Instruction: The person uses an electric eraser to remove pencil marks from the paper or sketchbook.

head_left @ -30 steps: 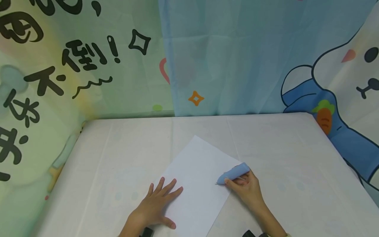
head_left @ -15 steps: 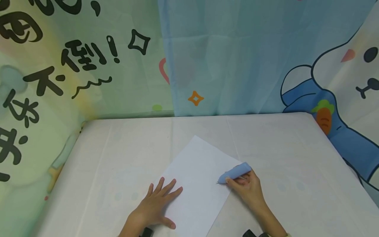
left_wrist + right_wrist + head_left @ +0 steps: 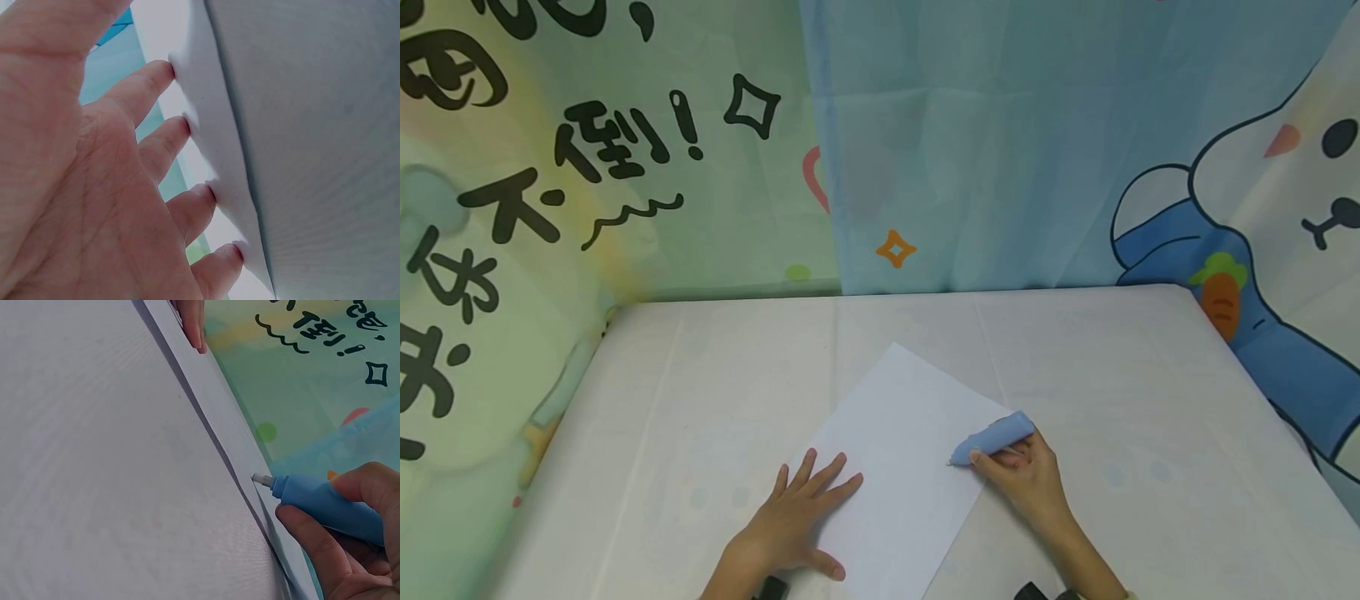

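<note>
A sheet of white paper [image 3: 902,417] lies turned at an angle on the table. My left hand [image 3: 793,517] rests on its left part with the fingers spread; in the left wrist view the fingertips [image 3: 203,194] press on the sheet. Near the paper's right edge, my right hand [image 3: 1026,471] grips a chunky light-blue pen-shaped tool [image 3: 996,435] between thumb and fingers. The right wrist view shows the tool [image 3: 325,500] tilted, its narrow pale tip touching the paper. No mark is visible at the tip.
A white cloth covers the table [image 3: 700,392]. Printed curtains hang behind it and at the left side, with a cartoon animal [image 3: 1285,233] at the right. Dark wrist camera parts [image 3: 772,588] show at the bottom edge.
The tool's tip has shifted a little right and then slightly back left, with my right hand. My left hand and the paper stay where they were.
</note>
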A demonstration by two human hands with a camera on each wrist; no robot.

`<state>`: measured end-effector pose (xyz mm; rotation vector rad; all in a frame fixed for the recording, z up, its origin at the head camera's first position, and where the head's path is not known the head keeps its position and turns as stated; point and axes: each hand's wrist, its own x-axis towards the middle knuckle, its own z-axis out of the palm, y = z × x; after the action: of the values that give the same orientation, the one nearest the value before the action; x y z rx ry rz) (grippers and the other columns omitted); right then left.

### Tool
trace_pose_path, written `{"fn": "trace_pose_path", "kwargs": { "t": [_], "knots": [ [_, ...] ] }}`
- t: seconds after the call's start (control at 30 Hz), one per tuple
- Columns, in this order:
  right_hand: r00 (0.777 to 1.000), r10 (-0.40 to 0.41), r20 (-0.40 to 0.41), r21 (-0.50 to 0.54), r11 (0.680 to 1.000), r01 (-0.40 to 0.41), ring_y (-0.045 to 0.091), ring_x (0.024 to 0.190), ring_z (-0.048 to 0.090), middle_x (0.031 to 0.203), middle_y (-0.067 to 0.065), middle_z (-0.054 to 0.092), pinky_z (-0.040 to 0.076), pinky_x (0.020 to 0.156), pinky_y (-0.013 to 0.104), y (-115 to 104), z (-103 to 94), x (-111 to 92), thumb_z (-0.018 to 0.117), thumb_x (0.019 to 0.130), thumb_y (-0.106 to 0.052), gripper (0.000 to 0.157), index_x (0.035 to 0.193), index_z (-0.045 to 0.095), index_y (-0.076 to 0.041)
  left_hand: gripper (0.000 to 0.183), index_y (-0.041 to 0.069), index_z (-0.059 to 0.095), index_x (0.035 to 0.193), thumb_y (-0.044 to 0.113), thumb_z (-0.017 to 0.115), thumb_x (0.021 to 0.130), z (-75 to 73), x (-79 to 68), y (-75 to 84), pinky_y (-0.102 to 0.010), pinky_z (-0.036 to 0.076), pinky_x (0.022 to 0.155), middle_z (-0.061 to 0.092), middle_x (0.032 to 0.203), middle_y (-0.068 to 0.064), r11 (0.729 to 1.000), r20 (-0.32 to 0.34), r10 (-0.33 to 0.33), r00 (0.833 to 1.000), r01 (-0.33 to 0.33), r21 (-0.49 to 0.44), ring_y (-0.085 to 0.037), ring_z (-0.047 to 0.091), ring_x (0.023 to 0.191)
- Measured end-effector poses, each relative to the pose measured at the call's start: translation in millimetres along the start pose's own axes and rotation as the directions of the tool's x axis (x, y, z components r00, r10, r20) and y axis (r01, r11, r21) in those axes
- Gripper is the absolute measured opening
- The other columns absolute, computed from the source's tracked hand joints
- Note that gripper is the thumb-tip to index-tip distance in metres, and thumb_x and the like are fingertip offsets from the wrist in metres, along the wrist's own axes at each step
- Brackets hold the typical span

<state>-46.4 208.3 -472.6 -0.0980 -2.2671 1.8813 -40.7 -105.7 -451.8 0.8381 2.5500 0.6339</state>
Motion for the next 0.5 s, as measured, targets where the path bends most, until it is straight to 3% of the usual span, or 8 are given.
{"fn": "trace_pose_path", "kwargs": {
  "t": [0.2, 0.5],
  "knots": [
    [1.000, 0.025, 0.017, 0.034, 0.999, -0.026, 0.002, 0.073, 0.066, 0.085, 0.004, 0.064, 0.055, 0.068, 0.014, -0.4, 0.7, -1.4, 0.071, 0.073, 0.019, 0.045, 0.109, 0.045, 0.017, 0.106, 0.021, 0.036, 0.152, 0.048, 0.085, 0.061, 0.1, 0.1, 0.0, -0.070, 0.012, 0.112, 0.024, 0.161, -0.009, 1.000, 0.001, 0.000, 1.000, 0.000, -0.004, -0.045, 0.010, 0.147],
    [0.998, -0.038, 0.041, 0.014, 0.999, 0.037, 0.008, 0.075, 0.068, 0.086, 0.005, 0.063, 0.057, 0.069, 0.017, 1.7, -0.4, -2.4, 0.075, 0.074, 0.014, 0.042, 0.105, 0.047, 0.015, 0.106, 0.021, 0.037, 0.151, 0.048, 0.085, 0.061, -0.4, 0.2, 0.4, -0.069, 0.013, 0.112, 0.025, 0.161, -0.009, 1.000, 0.002, -0.005, 1.000, 0.005, 0.005, -0.045, 0.010, 0.147]
  ]
}}
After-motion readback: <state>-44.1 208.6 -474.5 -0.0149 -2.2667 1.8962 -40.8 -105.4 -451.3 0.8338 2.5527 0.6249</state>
